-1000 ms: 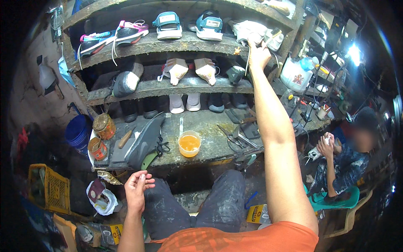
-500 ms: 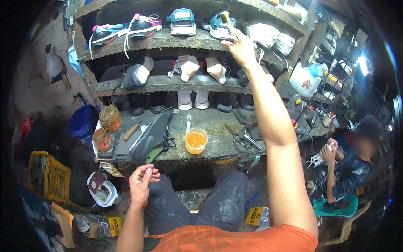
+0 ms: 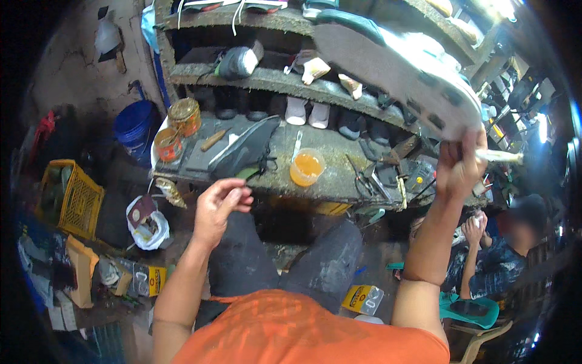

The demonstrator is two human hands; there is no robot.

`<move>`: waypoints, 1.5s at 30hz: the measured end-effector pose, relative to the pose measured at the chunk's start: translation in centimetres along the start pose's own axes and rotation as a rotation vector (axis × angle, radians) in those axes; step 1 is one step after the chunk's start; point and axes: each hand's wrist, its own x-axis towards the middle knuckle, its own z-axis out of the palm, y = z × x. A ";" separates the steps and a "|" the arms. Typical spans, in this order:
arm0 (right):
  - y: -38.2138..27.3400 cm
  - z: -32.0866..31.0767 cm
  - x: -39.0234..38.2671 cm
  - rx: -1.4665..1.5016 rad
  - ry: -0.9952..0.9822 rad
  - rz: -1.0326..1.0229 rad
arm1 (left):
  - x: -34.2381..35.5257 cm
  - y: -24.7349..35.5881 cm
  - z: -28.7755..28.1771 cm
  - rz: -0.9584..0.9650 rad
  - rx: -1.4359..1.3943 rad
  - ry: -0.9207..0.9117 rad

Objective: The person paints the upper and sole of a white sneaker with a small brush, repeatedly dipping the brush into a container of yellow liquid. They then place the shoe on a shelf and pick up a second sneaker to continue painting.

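1. Holding a shoe (image 3: 400, 67) up high in the right hand (image 3: 458, 167), sole facing the camera; the hand is clenched on its heel end, and the shoe runs up-left across the shelves behind.
2. The right hand also has a thin pale stick-like tool (image 3: 500, 156) poking out to the right; can't tell what kind.
3. Left hand (image 3: 218, 206) is grasping nothing: fingers loosely curled, hovering over the left knee, just in front of the workbench (image 3: 339, 151) edge.
4. On the bench: an orange tub (image 3: 306, 168) mid-bench, a dark shoe upper (image 3: 245, 148) lying left of it, two round tins (image 3: 176, 127) at the far left end, and pliers and hand tools (image 3: 376, 173) to the right.
5. Shelves (image 3: 273, 76) above the bench carry pairs of shoes and shoe lasts.
6. Left of the bench: a blue bucket (image 3: 134, 121), a yellow crate (image 3: 76, 197) and a white bag (image 3: 148, 221) on the floor.
7. Another person (image 3: 494, 255) sits lower right, hands together, well apart from the raised shoe.
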 end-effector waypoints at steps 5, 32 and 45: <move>-2.2 0.9 -11.0 0.345 0.251 0.534 | 1.1 1.9 3.4 0.611 0.096 -0.257; 4.2 -2.1 -18.5 -0.564 -0.134 0.697 | -1.6 2.1 -0.7 0.366 -0.049 -0.228; 15.7 4.2 -8.8 -1.688 -1.099 -0.087 | -6.0 -0.1 -4.2 0.153 0.185 -0.043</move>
